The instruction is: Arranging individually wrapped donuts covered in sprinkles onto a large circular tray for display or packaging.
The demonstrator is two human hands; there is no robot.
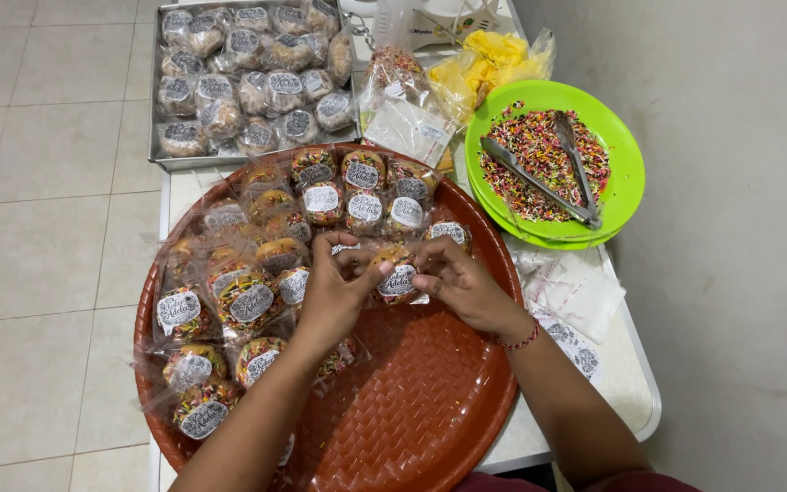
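Both my hands meet over a large round brown woven tray [430, 401]. My left hand [334, 292] and my right hand [457, 282] together pinch one clear-wrapped sprinkle-covered pastry [398, 273] that carries a round white label. My right wrist wears a thin red bracelet. Several more wrapped, labelled pastries [248, 301] lie in rows across the tray's left and far sides.
A metal tray [161, 162] with several wrapped pastries sits at the far left. At the right stands a green plate [626, 182] of coloured sprinkles with metal tongs [548, 178] on it. Empty clear bags [576, 292] and yellow-filled bags [494, 59] lie on the white table.
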